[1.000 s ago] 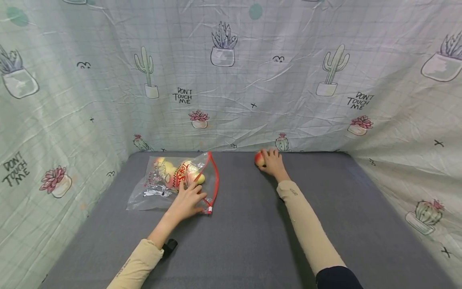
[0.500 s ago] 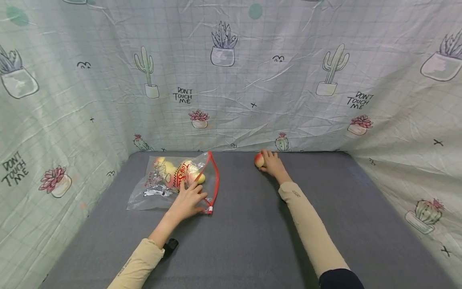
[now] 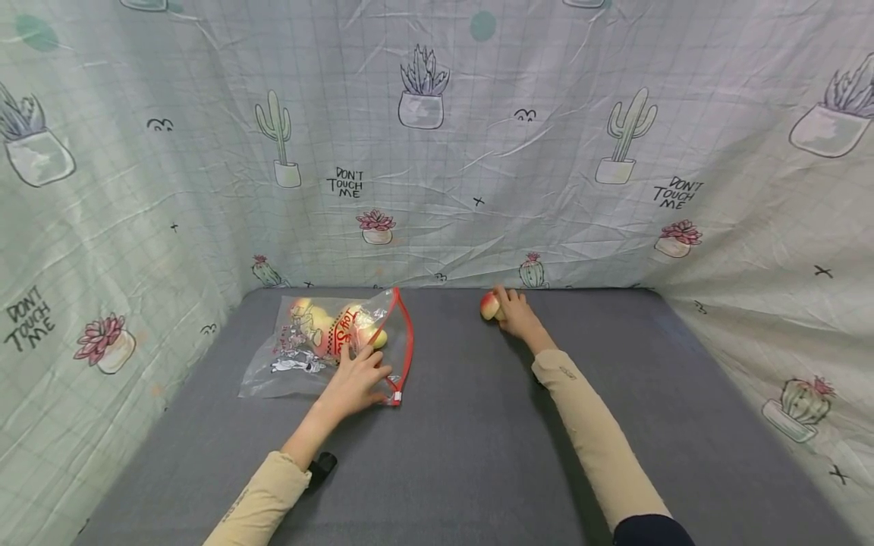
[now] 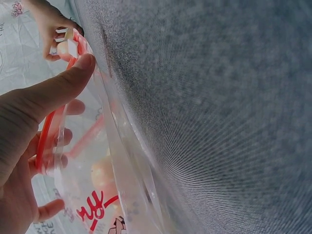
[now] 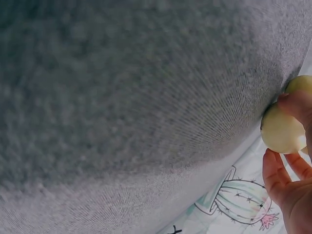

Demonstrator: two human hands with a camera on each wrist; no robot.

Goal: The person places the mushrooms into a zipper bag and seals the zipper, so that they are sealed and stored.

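Note:
In the head view a clear zip bag (image 3: 300, 379) with red print and a red zip strip lies at the left. Several yellow-red round fruits (image 3: 310, 318) are inside it. My left hand (image 3: 351, 383) holds the bag at its mouth; in the left wrist view its thumb (image 4: 73, 80) lies by the zip's white slider, and the other fingers show through the film. Near the back edge my right hand (image 3: 520, 315) grips a pale yellow round fruit (image 5: 282, 129) between thumb and fingers. A red-blushed fruit (image 3: 488, 305) sits right beside it, partly hidden in the right wrist view.
The grey tabletop (image 3: 457, 455) meets a cloth backdrop (image 3: 444, 167) with cactus prints along the back and both sides. A black strap piece (image 3: 322, 464) shows at my left wrist.
My right hand has shifted slightly right, so a pale fruit now shows between its fingers and the red-blushed one. The left hand and the bag have stayed put.

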